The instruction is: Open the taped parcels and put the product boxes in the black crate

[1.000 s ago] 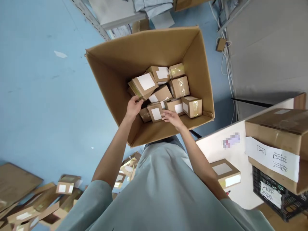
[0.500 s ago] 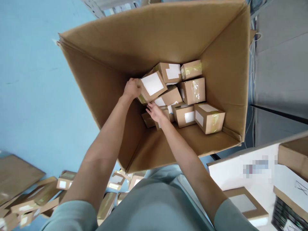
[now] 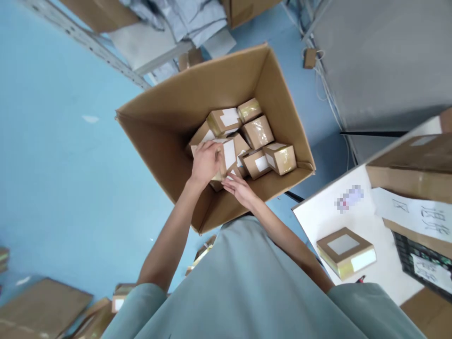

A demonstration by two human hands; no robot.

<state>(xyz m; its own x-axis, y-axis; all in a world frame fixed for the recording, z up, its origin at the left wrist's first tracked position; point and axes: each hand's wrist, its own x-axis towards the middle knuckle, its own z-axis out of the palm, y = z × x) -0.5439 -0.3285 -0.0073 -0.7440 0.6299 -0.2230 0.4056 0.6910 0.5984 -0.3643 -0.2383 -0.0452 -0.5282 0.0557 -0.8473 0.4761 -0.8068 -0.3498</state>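
A large open carton (image 3: 165, 99) stands in front of me with several small cardboard boxes in it. My left hand (image 3: 205, 162) is closed around the left end of a small cardboard box (image 3: 229, 154) with a white label. My right hand (image 3: 240, 190) is open, fingers stretched out by the lower edge of that box; whether it touches I cannot tell. A taped box (image 3: 257, 132) and a labelled box (image 3: 280, 158) lie to the right in the carton. Behind the held one sits another labelled box (image 3: 224, 120).
At right a white table (image 3: 318, 216) bears a labelled box (image 3: 346, 252) and a larger carton with a handwritten sheet (image 3: 416, 212). A metal shelf (image 3: 158, 61) is beyond the carton. Cables (image 3: 330, 94) run along the grey wall. More cardboard (image 3: 45, 308) lies at lower left.
The labelled box in my left hand has moved from the carton's left side toward me and turned. My right hand stays low beside it. The view has drawn back from the carton.
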